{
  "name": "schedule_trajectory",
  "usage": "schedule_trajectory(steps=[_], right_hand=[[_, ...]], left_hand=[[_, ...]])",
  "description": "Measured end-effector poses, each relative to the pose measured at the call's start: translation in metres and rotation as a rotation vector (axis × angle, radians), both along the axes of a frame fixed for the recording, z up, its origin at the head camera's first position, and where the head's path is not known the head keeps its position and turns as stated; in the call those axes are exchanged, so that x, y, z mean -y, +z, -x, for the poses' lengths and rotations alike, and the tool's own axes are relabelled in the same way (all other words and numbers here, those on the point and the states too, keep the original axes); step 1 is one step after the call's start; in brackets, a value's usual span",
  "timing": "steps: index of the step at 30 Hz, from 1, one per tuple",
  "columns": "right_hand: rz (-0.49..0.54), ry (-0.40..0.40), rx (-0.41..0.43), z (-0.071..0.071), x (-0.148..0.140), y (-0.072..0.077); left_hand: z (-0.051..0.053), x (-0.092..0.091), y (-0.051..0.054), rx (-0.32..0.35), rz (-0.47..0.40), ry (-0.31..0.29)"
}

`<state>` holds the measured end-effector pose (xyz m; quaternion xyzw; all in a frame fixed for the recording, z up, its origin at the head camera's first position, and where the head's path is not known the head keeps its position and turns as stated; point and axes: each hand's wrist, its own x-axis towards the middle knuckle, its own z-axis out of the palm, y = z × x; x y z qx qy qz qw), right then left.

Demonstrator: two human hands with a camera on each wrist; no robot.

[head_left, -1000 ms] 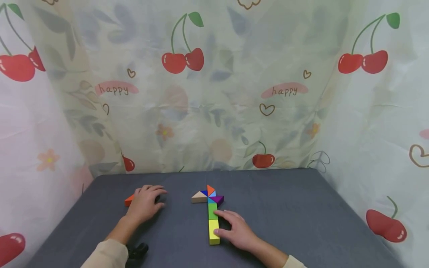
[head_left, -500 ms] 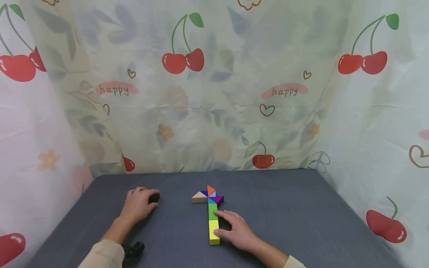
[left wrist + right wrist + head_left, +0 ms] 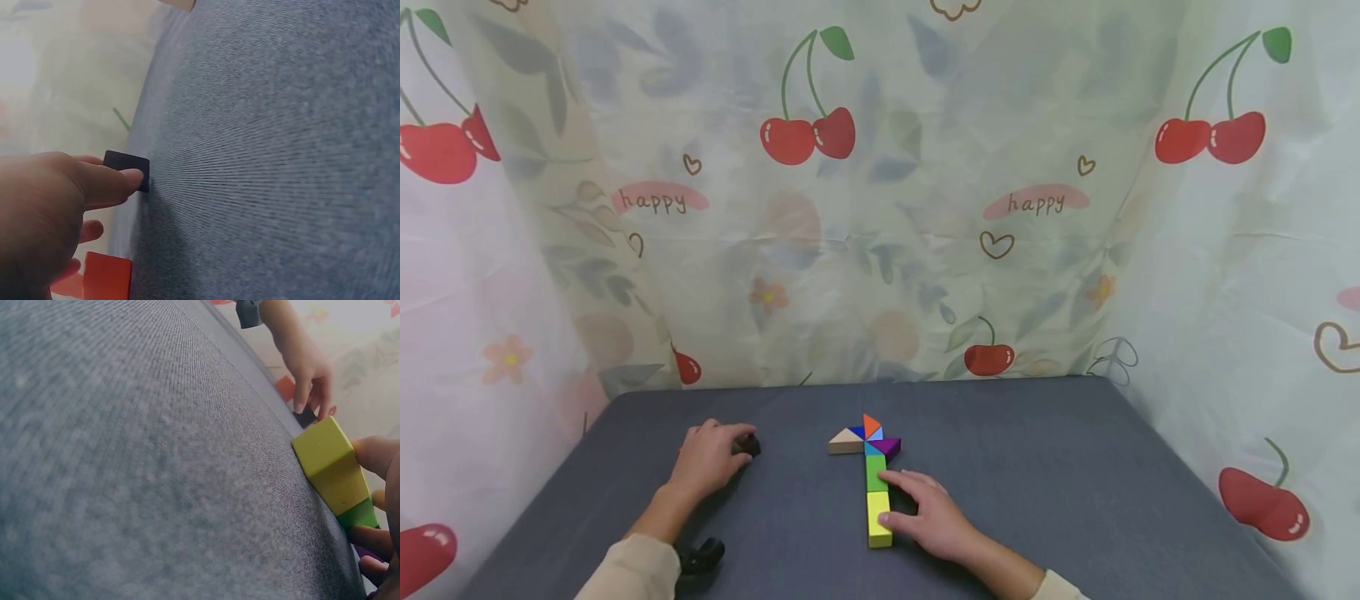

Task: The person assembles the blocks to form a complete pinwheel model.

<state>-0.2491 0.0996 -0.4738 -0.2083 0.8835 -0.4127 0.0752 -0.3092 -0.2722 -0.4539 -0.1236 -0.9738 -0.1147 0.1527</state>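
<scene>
My left hand (image 3: 703,458) pinches a black block (image 3: 128,167) between thumb and fingers at the left of the table. Close by, an orange block (image 3: 107,276) lies under the other fingers in the left wrist view and is almost hidden in the head view. My right hand (image 3: 928,518) rests at the right side of a column of blocks. Its index finger touches the green block (image 3: 876,473) and its thumb the yellow block (image 3: 878,517). Above the green one, orange (image 3: 871,427), blue, purple (image 3: 888,447) and tan (image 3: 846,442) triangular blocks fan out.
A dark grey cloth (image 3: 1037,467) covers the table. A black strap-like thing (image 3: 702,557) sits by my left wrist. Patterned curtains (image 3: 880,250) with cherries stand behind and at both sides.
My left hand has drawn back a little to the left and closed its thumb and fingers on the black block, covering the orange block in the head view. The right hand stays still.
</scene>
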Motion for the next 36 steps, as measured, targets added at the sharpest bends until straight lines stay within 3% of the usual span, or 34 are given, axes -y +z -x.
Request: schedule_trajectory(steps=[5, 9, 13, 21, 31, 36], right_hand=[[-0.005, 0.0, -0.007, 0.001, 0.0, -0.001], [-0.008, -0.002, -0.01, 0.001, 0.0, -0.002], [-0.01, -0.005, -0.008, 0.001, 0.0, -0.002], [-0.01, -0.007, -0.013, 0.001, 0.0, -0.002], [-0.012, -0.012, 0.003, 0.0, 0.001, -0.002], [-0.012, -0.013, 0.003, 0.0, 0.001, -0.001]], left_hand=[[0.001, 0.0, 0.003, 0.045, -0.016, -0.002], [0.001, 0.001, 0.004, 0.039, -0.011, -0.001], [0.002, 0.001, 0.004, 0.032, -0.014, 0.017], [0.003, -0.005, 0.005, 0.088, -0.023, 0.051], [0.0, -0.012, 0.008, 0.016, -0.064, 0.023], [-0.001, -0.018, 0.011, 0.016, -0.11, 0.003]])
